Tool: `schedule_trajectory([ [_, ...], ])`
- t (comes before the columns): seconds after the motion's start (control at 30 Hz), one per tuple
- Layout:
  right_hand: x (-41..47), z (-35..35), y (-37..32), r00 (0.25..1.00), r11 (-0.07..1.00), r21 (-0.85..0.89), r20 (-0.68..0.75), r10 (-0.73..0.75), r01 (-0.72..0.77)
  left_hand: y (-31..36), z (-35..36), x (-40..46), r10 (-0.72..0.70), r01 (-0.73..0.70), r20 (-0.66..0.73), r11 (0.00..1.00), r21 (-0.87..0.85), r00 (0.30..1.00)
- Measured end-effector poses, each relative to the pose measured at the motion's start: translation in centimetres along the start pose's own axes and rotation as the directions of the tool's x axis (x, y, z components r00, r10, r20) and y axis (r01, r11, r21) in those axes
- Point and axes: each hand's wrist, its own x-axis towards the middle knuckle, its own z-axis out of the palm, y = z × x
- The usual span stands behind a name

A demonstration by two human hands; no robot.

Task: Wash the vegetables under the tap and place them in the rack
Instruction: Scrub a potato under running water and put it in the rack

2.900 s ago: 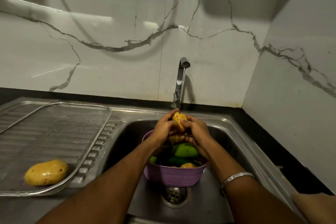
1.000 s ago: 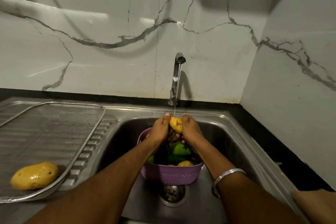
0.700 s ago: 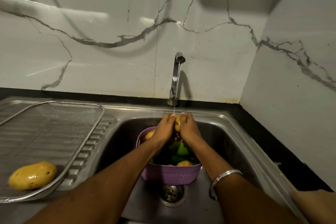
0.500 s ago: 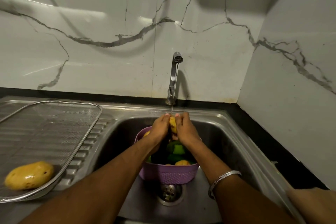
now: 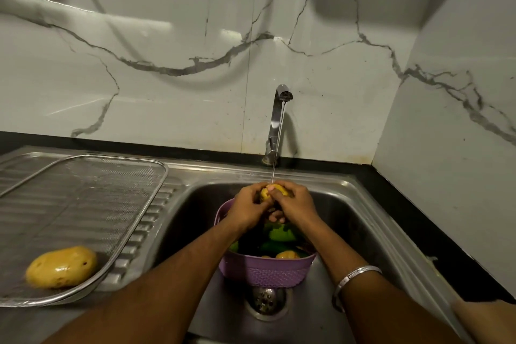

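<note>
Steel drain: the strainer [image 5: 265, 299] sits in the sink floor nearest you, its upper edge tucked under the basket.
Bracelet: a silver band [image 5: 352, 276] rings your right wrist.
Washed potato: one yellow potato [image 5: 61, 267] lies in the near corner of the mesh rack [image 5: 117, 184], left of the sink [image 5: 371, 218].
Purple basket: the basket [image 5: 265, 271] stands in the sink over the drain; your forearms cover much of what it holds, so you can make out only green vegetables [image 5: 280, 236] and a yellow one [image 5: 287, 255].
Left hand: your left hand [image 5: 248, 208] curls round the small potato [image 5: 275, 191] from the left.
Right hand: your right hand [image 5: 297, 204] wraps it from the right, so only a sliver of it shows.
Potato position: held above the basket's far rim, directly under the thin stream.
Tap: the chrome tap [image 5: 277, 123] runs against the marble wall [image 5: 167, 78].
Writing: no readable label or brand.
</note>
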Motion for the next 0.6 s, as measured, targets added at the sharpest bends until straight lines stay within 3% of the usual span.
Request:
schedule_trajectory([
  [0.2, 0.4, -0.6, -0.1, 0.986, 0.977, 0.166, 0.121, 0.113, -0.132, 0.0, -0.7, 0.1, -0.011, 0.01, -0.014, 0.998, -0.054, 1.0],
  [0.4, -0.2, 0.3, -0.1, 0.999, 0.997, 0.073, -0.026, 0.029, -0.027, 0.0, -0.7, -0.3, 0.086, -0.082, -0.059, 0.994, 0.072, 0.995],
  [0.47, -0.3, 0.3, -0.6, 0.999, 0.997, 0.076, -0.048, 0.001, 0.003, 0.2, -0.9, -0.5, 0.087, -0.085, -0.069, 0.996, 0.036, 0.994],
  [0.6, -0.3, -0.6, -1.6, 0.998, 0.987, 0.154, 0.04, 0.048, -0.053, 0.7, -1.2, -0.3, 0.021, -0.029, -0.072, 0.994, -0.109, 0.997],
])
